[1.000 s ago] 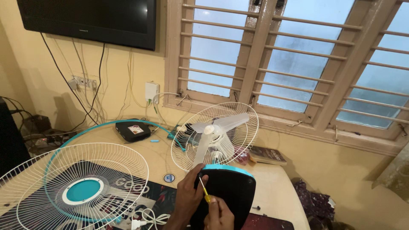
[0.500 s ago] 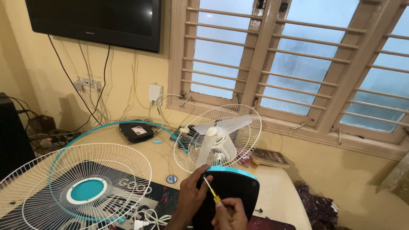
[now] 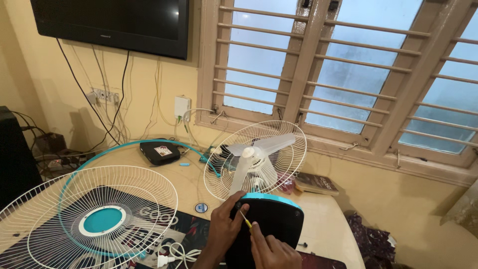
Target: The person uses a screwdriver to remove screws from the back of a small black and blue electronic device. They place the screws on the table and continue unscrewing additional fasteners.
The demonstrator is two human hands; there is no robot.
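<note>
A table fan lies tipped on the table, its black round base [image 3: 271,219] with a teal rim facing me. My left hand [image 3: 224,226] grips the left edge of that base. My right hand [image 3: 271,249] holds a small yellow-handled screwdriver [image 3: 245,220], its tip pressed against the underside of the base near the top left. Behind the base stand the white fan blades [image 3: 256,154] inside the rear wire guard [image 3: 289,159]. The detached front guard [image 3: 94,219], white wire with a teal centre, lies flat at the left.
A teal guard ring [image 3: 149,145] curves across the table behind the front guard. A black box [image 3: 159,152] sits at the back, a white cord and plug [image 3: 172,255] lie near the front, and a small screw [image 3: 301,244] rests right of the base. A book [image 3: 318,184] lies near the window wall.
The view has tilted slightly and closed in on the fan. My hands stay on the base, with the screwdriver shifted a little upward on it.
</note>
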